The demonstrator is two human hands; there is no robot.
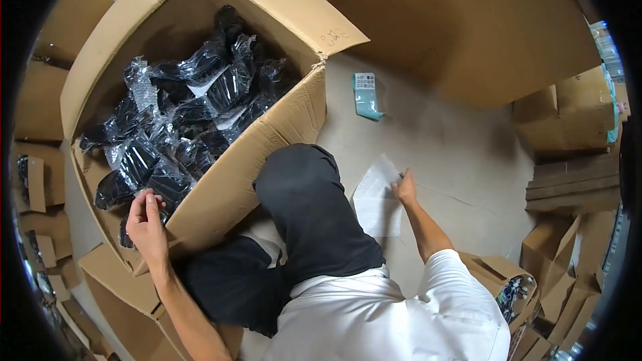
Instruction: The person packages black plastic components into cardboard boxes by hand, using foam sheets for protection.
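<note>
My left hand (147, 222) reaches over the near wall of a large open cardboard box (281, 127) and pinches one of several black items in clear plastic bags (170, 184) piled inside. My right hand (404, 187) rests on the floor to my right, its fingers on the edge of a flat clear plastic bag (376, 202). My bent knee in dark trousers (307, 207) lies between the two hands.
A small teal packet (367, 95) lies on the floor beyond the clear bag. Big cardboard sheets and boxes (468, 27) stand at the back and right. Smaller flattened boxes (40, 180) crowd the left; an open box with patterned contents (515, 294) sits at lower right.
</note>
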